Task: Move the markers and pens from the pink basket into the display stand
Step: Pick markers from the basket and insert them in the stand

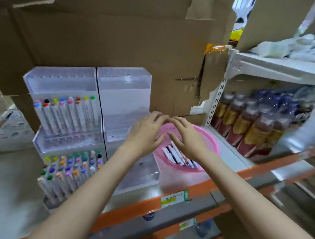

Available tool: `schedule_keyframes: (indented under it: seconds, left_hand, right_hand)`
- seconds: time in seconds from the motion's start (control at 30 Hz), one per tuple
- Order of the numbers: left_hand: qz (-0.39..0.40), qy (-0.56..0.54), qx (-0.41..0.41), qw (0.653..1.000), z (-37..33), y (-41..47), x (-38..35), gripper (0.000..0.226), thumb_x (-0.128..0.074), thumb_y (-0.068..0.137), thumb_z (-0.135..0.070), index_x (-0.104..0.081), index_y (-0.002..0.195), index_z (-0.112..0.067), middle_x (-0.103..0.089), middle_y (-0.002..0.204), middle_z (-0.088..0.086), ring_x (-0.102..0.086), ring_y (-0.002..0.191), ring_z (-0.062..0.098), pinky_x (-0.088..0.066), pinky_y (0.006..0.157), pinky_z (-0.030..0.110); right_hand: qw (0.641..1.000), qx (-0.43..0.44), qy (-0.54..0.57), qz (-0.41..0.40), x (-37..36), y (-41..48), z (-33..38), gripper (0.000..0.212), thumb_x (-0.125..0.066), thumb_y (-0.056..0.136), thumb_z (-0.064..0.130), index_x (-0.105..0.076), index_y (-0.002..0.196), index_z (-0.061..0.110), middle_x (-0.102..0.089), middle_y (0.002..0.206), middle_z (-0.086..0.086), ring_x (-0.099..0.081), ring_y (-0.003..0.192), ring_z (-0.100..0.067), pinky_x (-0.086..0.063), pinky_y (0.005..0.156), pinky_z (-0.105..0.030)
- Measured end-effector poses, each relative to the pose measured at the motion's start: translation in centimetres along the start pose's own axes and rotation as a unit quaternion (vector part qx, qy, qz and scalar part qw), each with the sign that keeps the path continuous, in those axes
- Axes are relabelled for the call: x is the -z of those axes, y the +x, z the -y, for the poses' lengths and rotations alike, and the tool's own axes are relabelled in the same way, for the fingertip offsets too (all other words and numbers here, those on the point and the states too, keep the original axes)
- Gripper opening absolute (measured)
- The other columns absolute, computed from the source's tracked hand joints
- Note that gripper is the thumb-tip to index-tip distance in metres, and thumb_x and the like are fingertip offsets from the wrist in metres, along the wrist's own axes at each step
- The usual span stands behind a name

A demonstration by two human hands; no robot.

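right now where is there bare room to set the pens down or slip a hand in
The right display stand, between the marker-filled left stand and the pink basket, shows bare tiers. A bare shelf strip runs between the basket and the bottles. Crowded: the left stand's marker rows, and the basket, under the left hand and right hand.

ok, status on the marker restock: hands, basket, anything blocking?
Left hand and right hand open over pink basket, holding nothing. Markers and pens lie in the basket. Display stand right half looks bare, nothing between it and basket.
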State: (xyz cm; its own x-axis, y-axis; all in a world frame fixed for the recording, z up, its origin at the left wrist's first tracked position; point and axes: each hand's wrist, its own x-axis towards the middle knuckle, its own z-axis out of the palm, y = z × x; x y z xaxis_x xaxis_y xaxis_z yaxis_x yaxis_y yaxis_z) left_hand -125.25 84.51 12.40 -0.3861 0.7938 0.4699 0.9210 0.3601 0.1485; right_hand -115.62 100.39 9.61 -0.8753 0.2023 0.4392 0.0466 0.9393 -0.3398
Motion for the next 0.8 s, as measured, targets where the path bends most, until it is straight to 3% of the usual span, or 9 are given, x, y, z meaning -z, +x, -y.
schedule_keyframes:
  seconds: [0.13,0.27,0.4,0.5,0.67,0.8]
  left_hand:
    - [0.032,0.019,-0.036,0.999,-2.1,2.1,-2.9,0.055,-0.039,0.081,-0.039,-0.055,0.126,-0.010,-0.055,0.122,0.013,-0.057,0.105,0.032,-0.048,0.089,0.043]
    - [0.124,0.090,-0.038,0.987,-3.6,3.9,-5.6,0.033,-0.051,0.087,-0.026,-0.056,0.116,-0.012,-0.056,0.116,0.008,-0.055,0.102,0.030,-0.042,0.082,0.038]
    - [0.281,0.086,0.053,0.954,-3.8,4.7,-8.6,0.042,-0.053,0.091,-0.027,-0.048,0.130,-0.012,-0.052,0.127,0.011,-0.052,0.114,0.029,-0.043,0.089,0.037]
    - [0.358,0.068,0.110,0.925,-3.5,4.6,-11.0,0.043,-0.053,0.092,-0.033,-0.050,0.130,-0.013,-0.054,0.128,0.011,-0.054,0.114,0.029,-0.045,0.089,0.037]
    - [0.333,0.077,0.150,0.928,-3.6,4.7,-13.0,0.041,-0.053,0.092,-0.039,-0.054,0.124,-0.014,-0.059,0.119,0.009,-0.058,0.105,0.027,-0.047,0.082,0.035]
    - [0.275,0.039,0.174,0.945,-3.9,5.0,-13.5,0.043,-0.064,0.087,-0.032,-0.055,0.123,-0.011,-0.060,0.116,0.009,-0.059,0.101,0.025,-0.048,0.080,0.034]
  right_hand:
    - [0.998,-0.045,0.012,0.045,-0.4,-2.0,-4.2,0.049,-0.039,0.099,0.042,-0.040,0.143,0.021,-0.042,0.145,-0.002,-0.043,0.130,-0.022,-0.043,0.100,-0.044]
    - [0.988,-0.093,-0.006,0.121,-1.1,-2.4,-7.2,0.048,-0.042,0.101,0.035,-0.035,0.146,0.019,-0.038,0.147,-0.006,-0.043,0.129,-0.025,-0.041,0.099,-0.041]
    - [0.971,-0.121,-0.033,0.205,-2.2,-1.8,-9.2,0.049,-0.044,0.100,0.031,-0.034,0.147,0.018,-0.040,0.145,-0.010,-0.044,0.127,-0.031,-0.041,0.101,-0.041]
    - [0.954,-0.133,-0.065,0.262,-3.2,-1.0,-10.1,0.047,-0.045,0.098,0.024,-0.037,0.145,0.020,-0.041,0.142,-0.011,-0.049,0.122,-0.034,-0.043,0.098,-0.044]
    - [0.956,-0.149,-0.037,0.250,-4.3,0.5,-11.0,0.035,-0.052,0.093,0.013,-0.055,0.127,0.020,-0.049,0.121,-0.007,-0.056,0.105,-0.030,-0.048,0.084,-0.038]
    - [0.965,-0.168,-0.011,0.202,-4.3,0.7,-11.6,0.024,-0.060,0.088,0.011,-0.066,0.111,0.017,-0.059,0.108,-0.007,-0.057,0.091,-0.024,-0.039,0.072,-0.029]
